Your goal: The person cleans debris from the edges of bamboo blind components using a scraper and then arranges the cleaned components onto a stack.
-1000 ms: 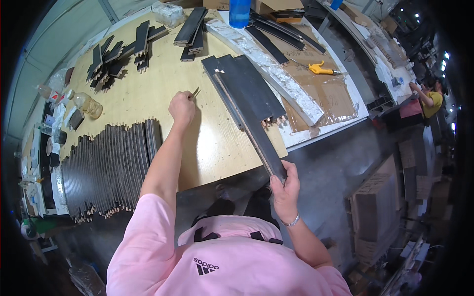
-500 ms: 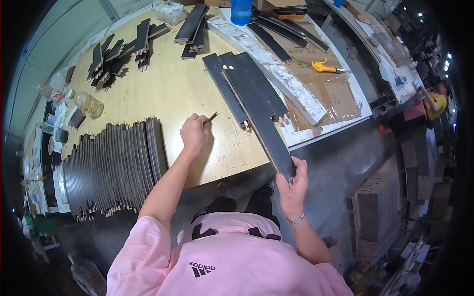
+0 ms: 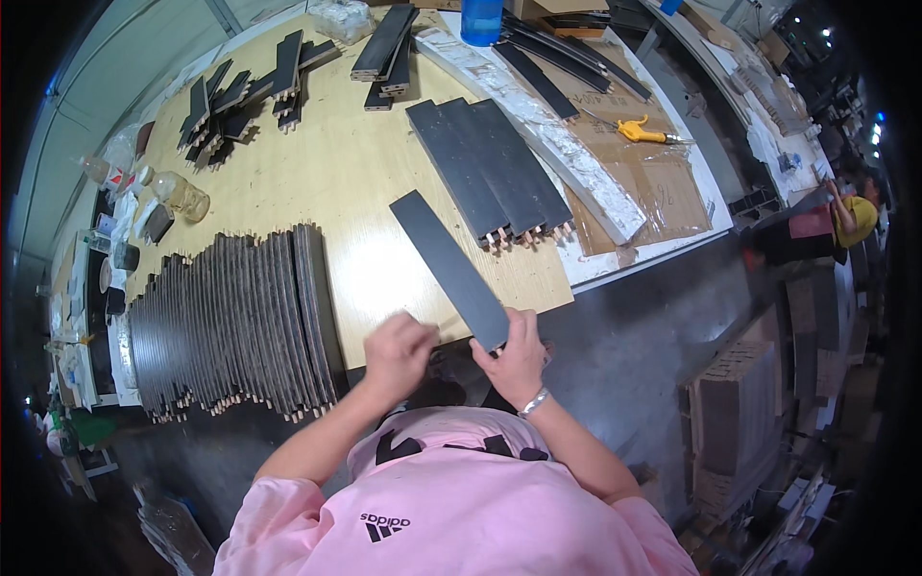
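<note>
My right hand (image 3: 519,363) grips the near end of a dark flat slat (image 3: 447,269). The slat slants up and left over the table's front edge. Close by on the left, my left hand (image 3: 399,357) is closed around a slim dark pointed stick, now blurred and barely visible at the fingertips. Beyond the held slat lie several dark slats side by side (image 3: 490,173), with pale wooden pegs at their near ends. A long row of dark slats on edge (image 3: 235,322), also pegged, stands left of my left hand.
On the pale tabletop (image 3: 336,144) are a loose slat heap (image 3: 216,110) and a slat stack (image 3: 386,58). A white foam strip (image 3: 538,125), a yellow air blow gun (image 3: 645,131) and a blue container (image 3: 481,21) lie right. Bottles (image 3: 178,195) stand left. A person (image 3: 850,221) works far right.
My right hand has drawn the slat off the others toward me and to the left. My left hand has come back toward the table's front edge, beside the slat.
</note>
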`<state>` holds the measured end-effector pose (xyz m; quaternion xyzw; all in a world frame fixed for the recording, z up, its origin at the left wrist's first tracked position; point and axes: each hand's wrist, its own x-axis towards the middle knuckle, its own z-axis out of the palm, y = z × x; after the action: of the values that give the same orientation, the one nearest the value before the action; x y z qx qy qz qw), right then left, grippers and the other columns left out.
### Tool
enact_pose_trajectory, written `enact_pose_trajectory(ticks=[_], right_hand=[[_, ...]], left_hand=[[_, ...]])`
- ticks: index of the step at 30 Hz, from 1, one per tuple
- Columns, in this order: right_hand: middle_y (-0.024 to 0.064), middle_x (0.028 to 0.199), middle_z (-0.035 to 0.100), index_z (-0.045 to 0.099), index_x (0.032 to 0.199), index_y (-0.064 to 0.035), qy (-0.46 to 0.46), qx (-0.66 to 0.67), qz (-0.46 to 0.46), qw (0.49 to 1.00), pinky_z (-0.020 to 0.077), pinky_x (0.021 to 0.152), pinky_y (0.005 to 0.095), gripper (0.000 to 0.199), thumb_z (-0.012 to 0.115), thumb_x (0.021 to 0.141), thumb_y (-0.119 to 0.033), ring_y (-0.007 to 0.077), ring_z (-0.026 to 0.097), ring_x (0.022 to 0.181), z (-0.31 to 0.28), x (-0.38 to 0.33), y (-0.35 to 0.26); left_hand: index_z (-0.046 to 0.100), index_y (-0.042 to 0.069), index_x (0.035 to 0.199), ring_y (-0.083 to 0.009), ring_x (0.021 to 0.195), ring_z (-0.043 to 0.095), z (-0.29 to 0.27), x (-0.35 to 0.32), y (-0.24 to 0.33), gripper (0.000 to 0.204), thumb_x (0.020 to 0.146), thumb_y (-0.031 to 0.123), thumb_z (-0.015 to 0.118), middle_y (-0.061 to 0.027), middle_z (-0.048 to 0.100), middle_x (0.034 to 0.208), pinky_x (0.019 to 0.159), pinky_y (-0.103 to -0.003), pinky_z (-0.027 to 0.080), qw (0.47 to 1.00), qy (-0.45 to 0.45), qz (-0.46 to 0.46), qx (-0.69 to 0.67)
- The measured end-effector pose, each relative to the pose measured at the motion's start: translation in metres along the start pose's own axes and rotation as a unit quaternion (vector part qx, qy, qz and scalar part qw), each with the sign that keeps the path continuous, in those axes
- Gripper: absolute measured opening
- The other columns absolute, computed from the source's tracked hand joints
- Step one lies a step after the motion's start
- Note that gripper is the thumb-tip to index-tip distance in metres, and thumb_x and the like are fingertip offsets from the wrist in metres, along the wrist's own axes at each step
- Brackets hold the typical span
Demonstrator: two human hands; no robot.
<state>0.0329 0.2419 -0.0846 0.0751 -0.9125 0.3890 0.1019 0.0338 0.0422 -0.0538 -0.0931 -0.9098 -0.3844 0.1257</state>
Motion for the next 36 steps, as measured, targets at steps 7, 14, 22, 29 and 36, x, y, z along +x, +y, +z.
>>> enact_pose_trajectory(ticks=[7, 14, 22, 29, 36], right_hand=[[0.018, 0.11, 0.043, 0.047, 0.127, 0.0018, -0.044, -0.054, 0.017, 0.997, 0.0428, 0.089, 0.0431, 0.079, 0.086, 0.066, -0.029, 0.0362, 0.045, 0.104, 0.028, -0.01, -0.007], [0.0148, 0.114, 0.043, 0.049, 0.124, -0.0021, 0.055, 0.084, 0.095, 0.99, 0.0455, 0.083, 0.0352, 0.065, 0.078, 0.066, -0.006, 0.0265, 0.049, 0.097, -0.011, -0.034, 0.015], [0.0157, 0.113, 0.045, 0.052, 0.119, -0.0019, 0.079, 0.097, 0.122, 0.985, 0.0475, 0.083, 0.0358, 0.053, 0.06, 0.067, 0.004, 0.027, 0.052, 0.095, -0.02, -0.04, 0.039], [0.0156, 0.109, 0.048, 0.051, 0.123, -0.0011, -0.103, 0.118, 0.135, 0.978, 0.0494, 0.082, 0.038, 0.065, 0.081, 0.066, -0.009, 0.03, 0.055, 0.095, 0.0, -0.021, -0.002], [0.0151, 0.101, 0.05, 0.061, 0.111, -0.0005, -0.081, 0.042, 0.037, 0.995, 0.0472, 0.082, 0.04, 0.054, 0.084, 0.065, -0.015, 0.0322, 0.054, 0.093, 0.004, 0.001, -0.001]], left_hand=[[0.071, 0.008, 0.083, -0.0334, 0.079, 0.063, 0.013, 0.124, -0.086, 0.008, 0.082, 0.014, 0.066, -0.0122, 0.063, 0.082, 0.069, -0.044, 0.049, 0.978, 0.083, -0.114, 0.152], [0.061, 0.009, 0.076, -0.0323, 0.071, 0.058, 0.052, 0.043, -0.031, 0.001, 0.076, 0.008, 0.06, -0.0111, 0.052, 0.075, 0.058, -0.045, 0.049, 0.988, -0.024, 0.051, 0.143], [0.069, 0.01, 0.078, -0.0272, 0.062, 0.058, 0.045, 0.015, 0.002, 0.005, 0.073, 0.009, 0.072, -0.0078, 0.054, 0.07, 0.053, -0.04, 0.047, 0.992, -0.054, 0.096, 0.053], [0.07, 0.009, 0.082, -0.0263, 0.07, 0.06, 0.043, 0.028, -0.019, 0.009, 0.074, 0.011, 0.074, -0.0064, 0.058, 0.074, 0.061, -0.039, 0.049, 0.998, -0.046, 0.004, 0.045], [0.068, 0.005, 0.09, -0.0207, 0.071, 0.061, 0.029, 0.024, -0.028, 0.008, 0.081, 0.005, 0.069, -0.0053, 0.061, 0.075, 0.064, -0.033, 0.049, 0.991, -0.075, -0.085, -0.068]])
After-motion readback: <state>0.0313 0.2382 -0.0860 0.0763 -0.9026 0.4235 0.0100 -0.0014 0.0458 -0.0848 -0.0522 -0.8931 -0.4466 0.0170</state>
